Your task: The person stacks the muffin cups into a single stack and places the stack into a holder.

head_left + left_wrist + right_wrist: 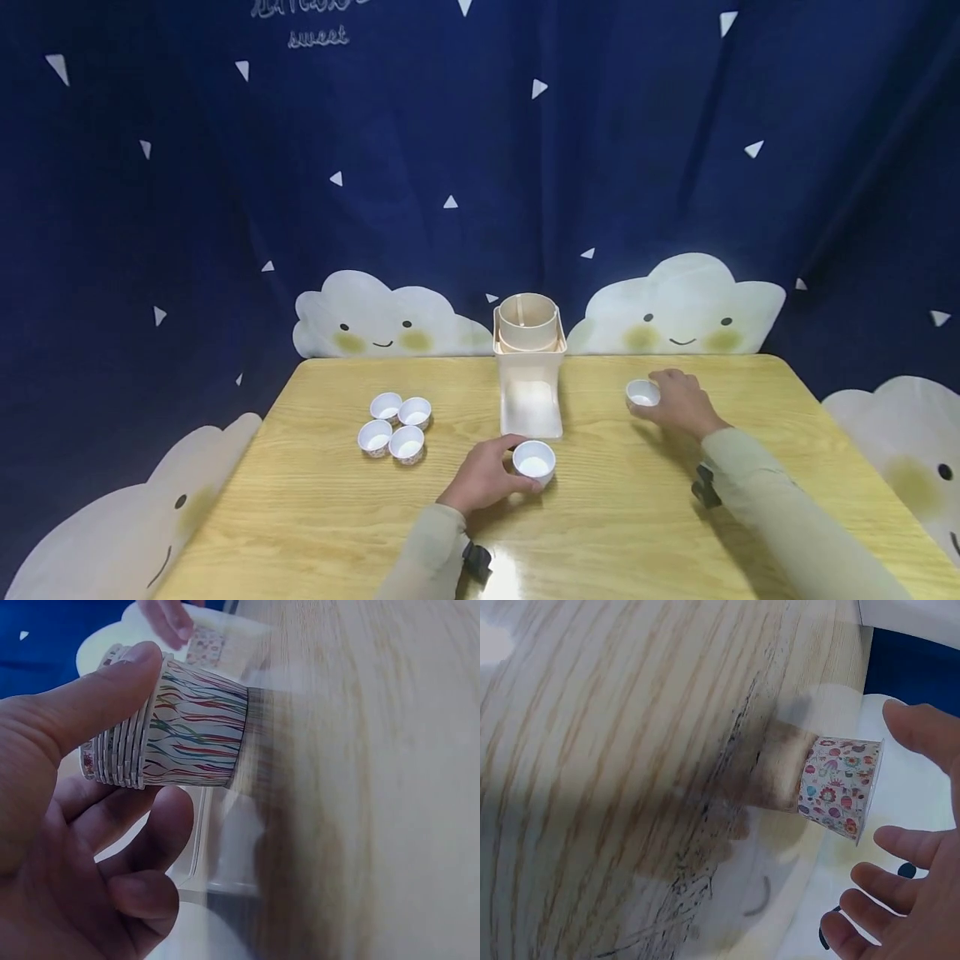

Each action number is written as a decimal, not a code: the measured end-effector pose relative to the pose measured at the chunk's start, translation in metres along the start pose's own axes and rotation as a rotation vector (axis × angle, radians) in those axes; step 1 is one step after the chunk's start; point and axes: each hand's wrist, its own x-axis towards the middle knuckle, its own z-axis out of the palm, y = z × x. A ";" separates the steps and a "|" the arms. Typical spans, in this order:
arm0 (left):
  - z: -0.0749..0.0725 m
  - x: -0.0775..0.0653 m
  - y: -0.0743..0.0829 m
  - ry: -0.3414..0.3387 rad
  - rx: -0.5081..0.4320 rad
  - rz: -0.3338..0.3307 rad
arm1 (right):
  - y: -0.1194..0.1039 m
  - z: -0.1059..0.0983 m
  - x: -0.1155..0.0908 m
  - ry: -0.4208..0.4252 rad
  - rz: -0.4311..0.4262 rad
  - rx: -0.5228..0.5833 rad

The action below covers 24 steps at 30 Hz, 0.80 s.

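On my feed, the left hand (486,475) pinches a nested stack of paper cups (196,727) between thumb and fingers, just on the near side of the beige plastic stand (529,365). I'd want that pinch light, since thin paper walls could crush. Farther right, the right hand (681,406) has its thumb and fingers spread around an upright floral paper cup (840,784) near the table's far edge; I can't make out contact. I'd close evenly below the rim, lest it tip.
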 end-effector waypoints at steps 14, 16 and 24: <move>0.001 0.000 0.000 -0.007 -0.019 -0.014 | 0.008 0.007 0.003 -0.007 -0.016 0.034; 0.000 0.000 0.001 -0.004 -0.018 -0.012 | 0.010 0.008 0.005 -0.018 0.000 0.040; -0.002 -0.001 0.003 -0.011 -0.012 -0.021 | 0.012 0.013 0.010 -0.014 -0.016 0.052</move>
